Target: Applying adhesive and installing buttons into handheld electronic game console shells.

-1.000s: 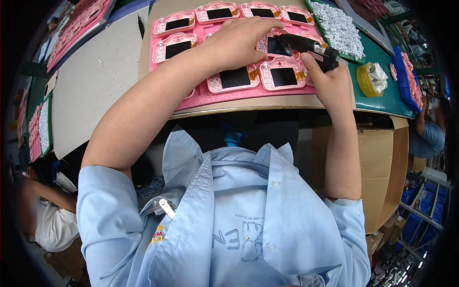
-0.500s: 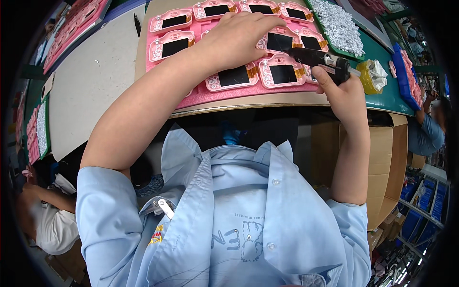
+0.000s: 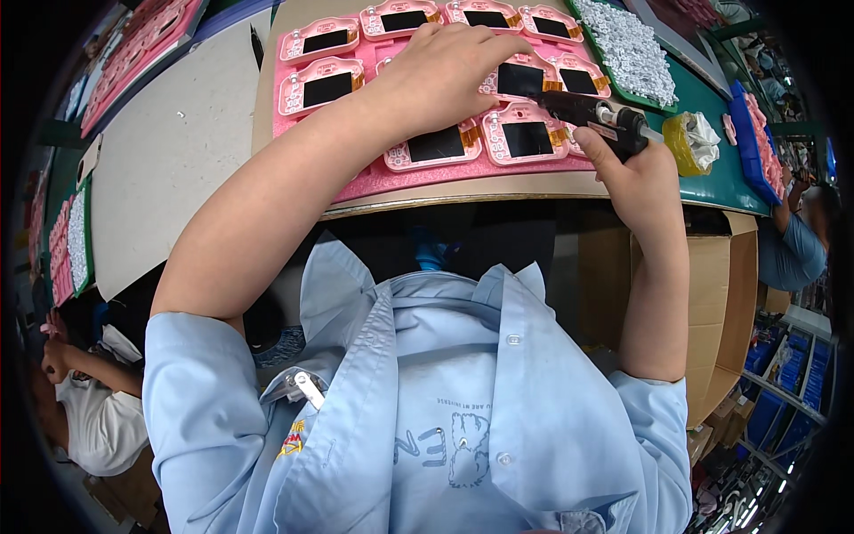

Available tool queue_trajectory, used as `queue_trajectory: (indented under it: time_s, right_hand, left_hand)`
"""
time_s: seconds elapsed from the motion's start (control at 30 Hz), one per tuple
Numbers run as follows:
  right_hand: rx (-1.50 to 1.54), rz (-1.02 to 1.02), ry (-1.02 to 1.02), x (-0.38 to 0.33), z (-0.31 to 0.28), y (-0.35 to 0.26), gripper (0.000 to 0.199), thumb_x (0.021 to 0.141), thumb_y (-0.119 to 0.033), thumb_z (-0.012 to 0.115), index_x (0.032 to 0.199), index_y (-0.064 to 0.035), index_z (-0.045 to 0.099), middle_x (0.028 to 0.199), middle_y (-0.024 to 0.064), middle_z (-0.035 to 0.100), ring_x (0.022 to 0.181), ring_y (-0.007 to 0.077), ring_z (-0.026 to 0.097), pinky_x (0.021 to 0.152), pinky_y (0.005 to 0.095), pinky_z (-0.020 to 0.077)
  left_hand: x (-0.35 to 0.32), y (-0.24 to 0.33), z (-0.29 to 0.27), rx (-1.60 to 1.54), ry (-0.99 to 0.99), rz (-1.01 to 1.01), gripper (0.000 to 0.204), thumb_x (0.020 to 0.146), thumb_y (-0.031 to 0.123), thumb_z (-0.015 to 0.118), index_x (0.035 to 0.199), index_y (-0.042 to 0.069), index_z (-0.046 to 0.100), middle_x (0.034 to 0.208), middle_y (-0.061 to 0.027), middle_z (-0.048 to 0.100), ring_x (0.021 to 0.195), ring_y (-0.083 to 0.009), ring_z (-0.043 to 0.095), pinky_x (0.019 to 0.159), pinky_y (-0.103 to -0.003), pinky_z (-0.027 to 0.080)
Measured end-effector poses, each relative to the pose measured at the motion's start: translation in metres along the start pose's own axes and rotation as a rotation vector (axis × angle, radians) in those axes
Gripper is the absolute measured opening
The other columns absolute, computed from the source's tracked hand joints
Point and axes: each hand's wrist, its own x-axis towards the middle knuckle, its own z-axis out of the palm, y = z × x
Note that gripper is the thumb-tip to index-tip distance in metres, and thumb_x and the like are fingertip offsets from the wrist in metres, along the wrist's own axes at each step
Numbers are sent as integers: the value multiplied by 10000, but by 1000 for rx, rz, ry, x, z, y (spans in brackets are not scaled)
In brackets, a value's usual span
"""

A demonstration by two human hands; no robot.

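Observation:
Several pink handheld-console shells [image 3: 436, 147] with dark screens and orange ribbon cables lie in rows on a pink foam mat [image 3: 382, 182]. My right hand [image 3: 636, 173] is closed round a black hot glue gun [image 3: 592, 114], its thumb along the near side. The gun's nozzle points left, close over the edge of a middle-row shell [image 3: 519, 80]. My left hand [image 3: 449, 67] lies across the neighbouring shells, its index finger and thumb spread apart around that shell's left part. Its palm and wrist hide parts of the shells below, and its other fingertips are hard to see.
A green tray [image 3: 623, 53] of small whitish parts stands behind on the right. Beside it are a yellow bag [image 3: 692, 142] with white plastic and a blue bin [image 3: 756, 147] of pink parts. A cardboard box [image 3: 712, 303] stands below right. Co-workers sit at both sides.
My right hand and the glue gun have shifted very slightly, the gun tilting a little. My left hand stays nearly still. At the far left, a co-worker's hands have moved.

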Motion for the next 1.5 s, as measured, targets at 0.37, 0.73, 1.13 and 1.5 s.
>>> queue_trajectory:
  time_s: [0.37,0.73,1.13,1.5]
  right_hand:
    - [-107,-22,14,8,5,-7,402,860,-377,686,905,22,666,654,98,654,511,144,549,478,250,413]
    - [776,192,141,20,-25,50,377,927,-322,615,1016,45,618,815,138,686,614,126,589,557,213,483]
    - [718,200,171,12,-28,64,380,905,-326,643,1016,38,632,791,119,680,597,116,564,550,211,464]
    - [346,238,171,24,-14,55,424,866,-405,667,917,15,700,623,75,645,541,136,600,494,222,462]
  left_hand:
    - [-3,5,-9,14,18,26,549,755,166,740,1263,190,533,1118,-55,631,1018,-268,608,893,-436,443]
    - [19,-14,-1,-188,-139,-2,592,776,221,704,1325,134,500,1225,-101,617,1097,-287,598,917,-470,457]
    - [76,38,29,-145,-314,-163,612,751,224,701,1317,117,495,1179,-124,630,1056,-301,614,914,-443,474]
    - [73,25,56,-276,-63,2,578,702,57,690,1253,86,516,1074,-140,622,999,-303,616,873,-396,497]
